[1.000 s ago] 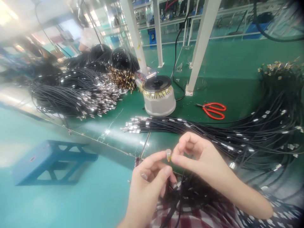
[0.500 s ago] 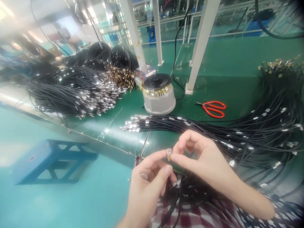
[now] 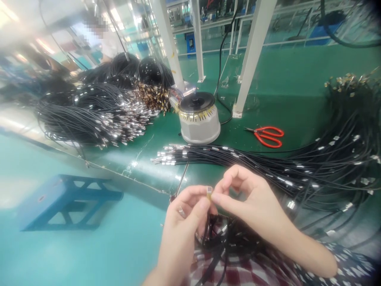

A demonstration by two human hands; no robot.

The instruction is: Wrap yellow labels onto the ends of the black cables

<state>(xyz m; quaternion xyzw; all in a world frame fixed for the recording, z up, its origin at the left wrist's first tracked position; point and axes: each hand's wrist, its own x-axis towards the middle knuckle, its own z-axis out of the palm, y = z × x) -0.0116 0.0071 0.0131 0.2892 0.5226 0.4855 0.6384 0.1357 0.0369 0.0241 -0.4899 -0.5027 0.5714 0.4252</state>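
The left hand (image 3: 184, 224) and right hand (image 3: 248, 194) are both gripping 1 small metal connector (image 3: 209, 190), fingertips pinching it above the lap. This piece is apparently awaiting completion; the cable bundle (image 3: 208, 155) is lying beyond, its finished count not showing.

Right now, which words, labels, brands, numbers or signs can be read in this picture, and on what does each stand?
None can be read.
Blue stool: a small mark on its seat, too blurred to identify.
Small metal piece at the left hand: too small to show any lettering.
Grey device: no lettering visible.
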